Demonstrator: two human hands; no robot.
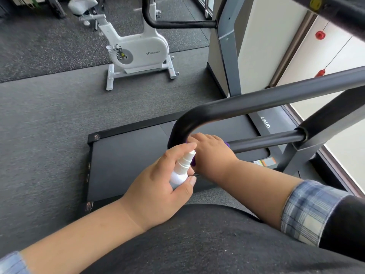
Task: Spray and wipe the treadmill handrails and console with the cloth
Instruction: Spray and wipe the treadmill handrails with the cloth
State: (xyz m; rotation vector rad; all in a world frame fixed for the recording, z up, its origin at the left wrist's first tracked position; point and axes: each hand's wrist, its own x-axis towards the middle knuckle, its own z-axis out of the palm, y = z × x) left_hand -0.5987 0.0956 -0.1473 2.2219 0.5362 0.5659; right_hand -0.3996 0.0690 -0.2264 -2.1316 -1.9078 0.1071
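Observation:
My left hand (162,184) grips a small white spray bottle (180,171), index finger on top of the nozzle, which points toward the handrail bend. My right hand (209,153) holds a purple cloth (194,162) against the lower end of the black treadmill handrail (256,103), just under its curve. Only small purple edges of the cloth show beside my fingers and wrist; the rest is hidden. The console is out of view, apart from a dark edge at the top right.
The treadmill belt (128,155) lies below the hands on grey floor mats. A white exercise bike (136,50) stands beyond it. A second treadmill's grey upright (227,46) and black rail (177,23) rise at the top. A window runs along the right.

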